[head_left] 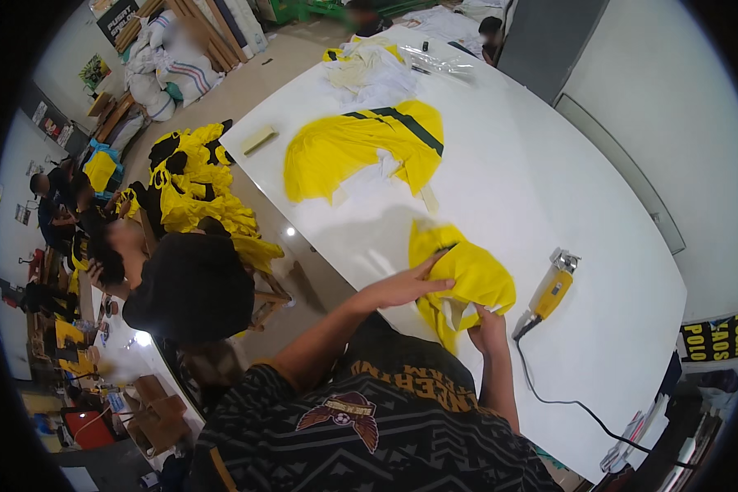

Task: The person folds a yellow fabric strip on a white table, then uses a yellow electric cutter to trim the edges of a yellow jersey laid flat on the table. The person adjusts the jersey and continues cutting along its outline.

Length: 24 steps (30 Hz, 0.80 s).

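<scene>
A bunched piece of yellow fabric (471,275) hangs between my two hands over the near edge of the white table (582,353). My left hand (410,283) grips its left side, with the thumb laid across the cloth. At its lower right, my right hand (489,330) pinches the edge, where a pale inner side shows. To the right of the cloth, a yellow electric cutter (556,287) with a metal head lies on the table, its black cord running toward the near right edge. Farther off, a larger yellow fabric piece (369,148) with dark green stripes is spread out.
A white and yellow cloth heap (369,70) and clear plastic wrap (443,66) lie at the table's far end. A pale block (259,139) sits by the left edge. Yellow and black garments (193,184) are piled left of the table, near a seated person in black (193,287).
</scene>
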{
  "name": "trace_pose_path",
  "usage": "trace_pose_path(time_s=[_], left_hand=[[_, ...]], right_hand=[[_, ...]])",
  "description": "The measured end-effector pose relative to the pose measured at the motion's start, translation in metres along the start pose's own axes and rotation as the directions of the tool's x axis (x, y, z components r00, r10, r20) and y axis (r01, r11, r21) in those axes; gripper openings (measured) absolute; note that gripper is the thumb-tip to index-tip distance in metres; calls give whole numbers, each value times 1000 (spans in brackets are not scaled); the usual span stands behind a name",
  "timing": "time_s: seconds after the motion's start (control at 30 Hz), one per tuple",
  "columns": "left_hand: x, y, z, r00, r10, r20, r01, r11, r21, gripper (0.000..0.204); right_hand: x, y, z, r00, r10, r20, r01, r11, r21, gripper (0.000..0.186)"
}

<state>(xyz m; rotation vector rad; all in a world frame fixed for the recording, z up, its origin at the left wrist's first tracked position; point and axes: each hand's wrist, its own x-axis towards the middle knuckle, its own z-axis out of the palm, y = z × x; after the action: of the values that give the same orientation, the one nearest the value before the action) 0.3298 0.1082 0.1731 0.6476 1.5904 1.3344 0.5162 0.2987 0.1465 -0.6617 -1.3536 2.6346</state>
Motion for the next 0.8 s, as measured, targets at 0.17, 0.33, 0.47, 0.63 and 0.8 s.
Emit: trace_pose_path(time_s=[0.17, 0.33, 0.47, 0.63, 0.8], left_hand=[[-23, -30, -38, 997, -54, 51, 70, 917, -394, 62], [-34, -18, -143, 921, 113, -374, -247, 910, -333, 40], [-39, 39, -267, 506, 183, -843, -482, 870, -100, 36], [-11, 96, -408, 69, 543, -837, -484, 752, 448, 42], [58, -8, -538, 161, 619, -769, 74, 769, 634, 67]], right_hand=[[11, -8, 58, 994, -26, 107, 74, 877, -474, 44], [49, 17, 82, 996, 5, 85, 32, 904, -427, 47], [80, 39, 93, 997, -48, -63, -15, 669, -743, 60], [114, 91, 74, 956, 37, -292, -292, -10, -956, 99], [127, 107, 104, 898, 199, -392, -383, -82, -920, 106]])
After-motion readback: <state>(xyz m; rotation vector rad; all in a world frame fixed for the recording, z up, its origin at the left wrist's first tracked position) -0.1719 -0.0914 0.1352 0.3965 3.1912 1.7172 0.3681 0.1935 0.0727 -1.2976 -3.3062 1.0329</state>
